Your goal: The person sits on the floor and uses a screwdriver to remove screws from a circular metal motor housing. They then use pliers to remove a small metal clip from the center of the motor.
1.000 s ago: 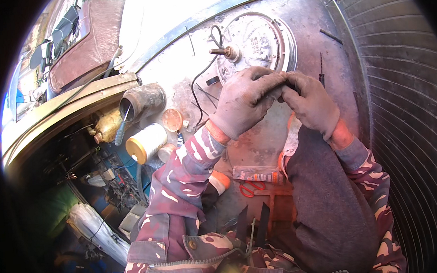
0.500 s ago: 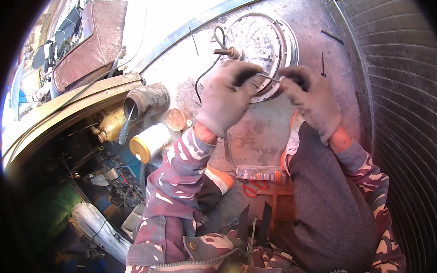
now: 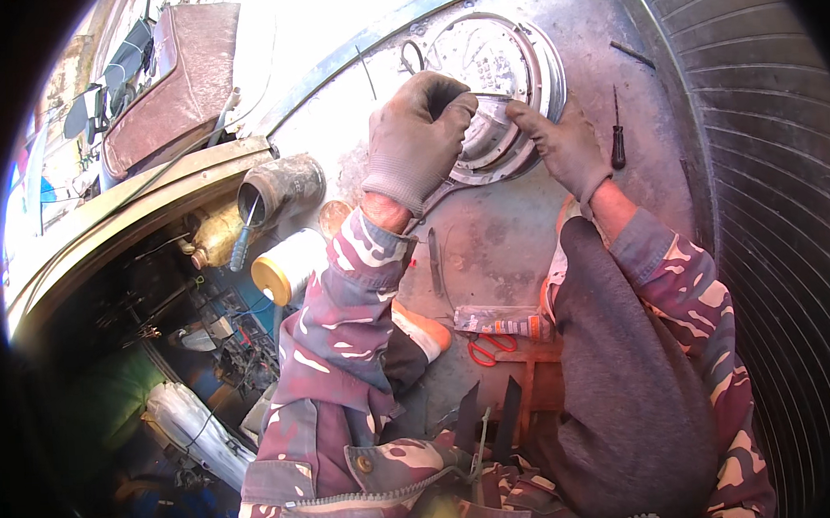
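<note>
My gloved left hand [image 3: 417,140] is closed, thumb against bent fingers, on one end of a thin metal rod [image 3: 493,95]. My gloved right hand [image 3: 566,149] pinches near the rod's other end, thumb and forefinger close together. Both hands are raised over a round metal wheel hub [image 3: 544,68] that lies on the floor. The left hand hides part of the hub, its axle included. Below the left wrist a grey metal bar [image 3: 442,195] shows; what it belongs to I cannot make out.
A black-handled screwdriver [image 3: 618,146] lies right of the hub. Red-handled scissors [image 3: 489,350] and a clear packet [image 3: 499,321] lie between my feet. To the left are a metal pipe piece [image 3: 287,186] with a blue-handled tool, and a yellow-lidded jar [image 3: 284,268]. A ribbed metal shutter [image 3: 773,197] stands right.
Both hands have moved up and slightly left with the rod between them. The screwdriver's handle has come out from behind the right hand, while the hub's axle is now covered.
</note>
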{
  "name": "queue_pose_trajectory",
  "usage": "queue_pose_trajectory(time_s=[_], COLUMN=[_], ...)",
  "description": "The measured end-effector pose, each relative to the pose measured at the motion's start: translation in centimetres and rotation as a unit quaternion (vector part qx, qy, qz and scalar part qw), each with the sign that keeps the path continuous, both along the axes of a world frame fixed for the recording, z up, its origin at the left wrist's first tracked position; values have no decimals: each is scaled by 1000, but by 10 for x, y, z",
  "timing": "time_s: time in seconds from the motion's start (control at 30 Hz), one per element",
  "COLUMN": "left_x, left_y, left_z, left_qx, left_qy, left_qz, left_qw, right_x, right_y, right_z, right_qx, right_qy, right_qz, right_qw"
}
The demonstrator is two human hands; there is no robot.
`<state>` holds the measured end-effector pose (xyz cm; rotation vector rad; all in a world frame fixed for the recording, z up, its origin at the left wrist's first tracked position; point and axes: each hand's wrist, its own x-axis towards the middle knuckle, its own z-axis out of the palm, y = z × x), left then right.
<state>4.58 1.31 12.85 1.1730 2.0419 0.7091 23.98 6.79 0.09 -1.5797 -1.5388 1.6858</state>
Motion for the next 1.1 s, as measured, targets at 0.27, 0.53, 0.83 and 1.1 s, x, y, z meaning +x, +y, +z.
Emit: queue_pose_trajectory(time_s=[0.27,0.53,0.83,1.1], left_x=[7,8,10,9], left_y=[2,-4,-5,-5], left_z=[-3,-8,-6,-11], left_qx=[21,46,34,40], left_qy=[12,-7,3,-11], left_qz=[-4,1,-1,7], left_qw=[1000,999,999,999], right_x=[-2,0,0,2], right_y=[-11,-12,-11,-9], right_z=[-7,16,14,19], right_qx=[66,74,48,49], right_qy=[38,16,24,6], right_qz=[-19,-20,-8,-2], right_qw=[997,997,999,999])
